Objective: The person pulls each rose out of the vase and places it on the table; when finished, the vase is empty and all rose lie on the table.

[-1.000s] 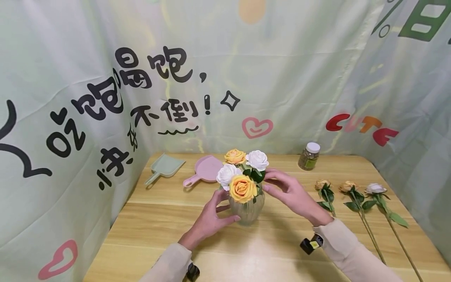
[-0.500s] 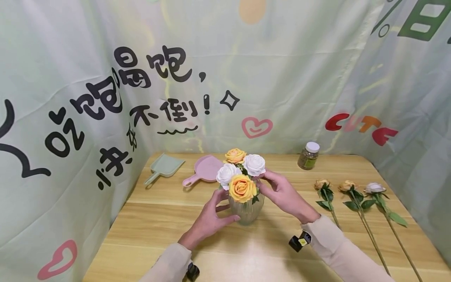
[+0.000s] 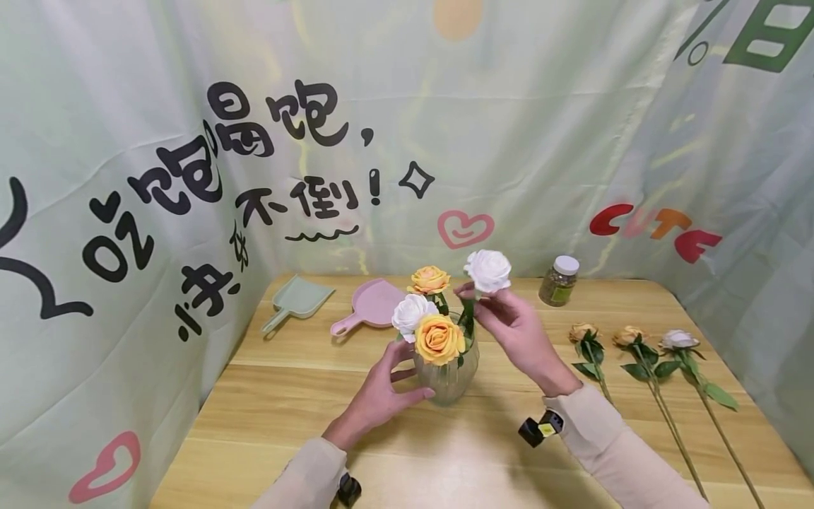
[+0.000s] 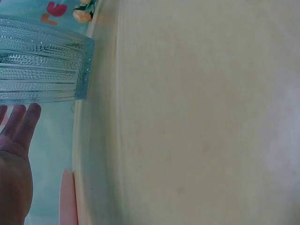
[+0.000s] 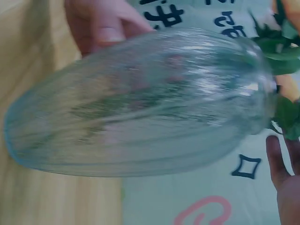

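Observation:
A ribbed clear glass vase (image 3: 448, 384) stands upright on the table, holding two orange roses (image 3: 439, 340) and a white rose (image 3: 413, 316). My left hand (image 3: 380, 394) grips its left side, thumb in front; the left wrist view shows fingertips of that hand (image 4: 16, 159) at the glass (image 4: 42, 68). Another white rose (image 3: 488, 271) is raised above the vase's right side, and my right hand (image 3: 520, 339) pinches it just below the bloom. Its lower stem is hard to make out through the glass (image 5: 154, 117). Part of my right hand (image 5: 288, 183) shows beside the leaves in the right wrist view.
Three roses lie on the right of the table: two orange (image 3: 583, 332) (image 3: 629, 336) and one white (image 3: 680, 339). A white-lidded jar (image 3: 559, 283) stands behind. Green (image 3: 304, 298) and pink (image 3: 376, 304) dustpans lie at the back left, before a printed curtain (image 3: 521, 141).
The white rose at my right hand has risen and shifted right, away from the other blooms. My right hand has moved up with it. My left hand has stayed at the vase.

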